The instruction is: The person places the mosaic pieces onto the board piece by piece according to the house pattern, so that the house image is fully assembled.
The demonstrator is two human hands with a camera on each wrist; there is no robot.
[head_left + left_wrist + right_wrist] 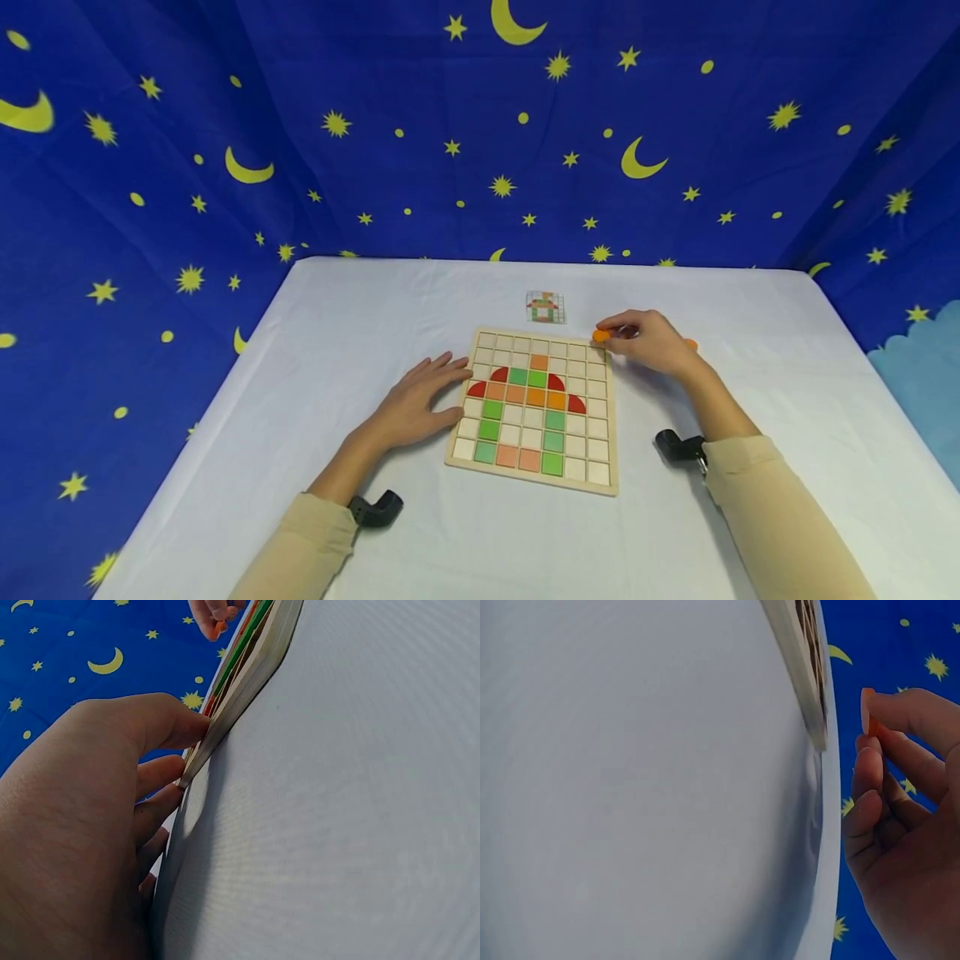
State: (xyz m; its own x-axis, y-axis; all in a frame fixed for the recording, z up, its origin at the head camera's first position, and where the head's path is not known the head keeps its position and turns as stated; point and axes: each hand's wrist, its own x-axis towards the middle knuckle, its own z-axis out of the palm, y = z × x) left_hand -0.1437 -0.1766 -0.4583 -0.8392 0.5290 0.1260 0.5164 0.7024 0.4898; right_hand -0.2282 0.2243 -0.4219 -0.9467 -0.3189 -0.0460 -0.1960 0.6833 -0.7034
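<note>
A square wooden grid board (617, 450) lies on the white table. Red quarter-rounds (556, 382) and green and orange square tiles (489, 430) form a mushroom-like figure in its cells. My left hand (420, 402) is spread at the board's left edge, thumb and fingertips touching the frame. Above the far right corner, my right hand (651, 342) pinches a small orange tile (868, 712) between thumb and fingers; the right wrist view shows it edge-on. Its exact shape is hard to tell.
Beyond the board lies a small picture card (545, 307) with a similar figure. Another orange piece (691, 344) is partly hidden behind my right wrist. Black wrist devices (377, 509) are on both forearms. A blue star-and-moon curtain (420, 100) stands behind the table.
</note>
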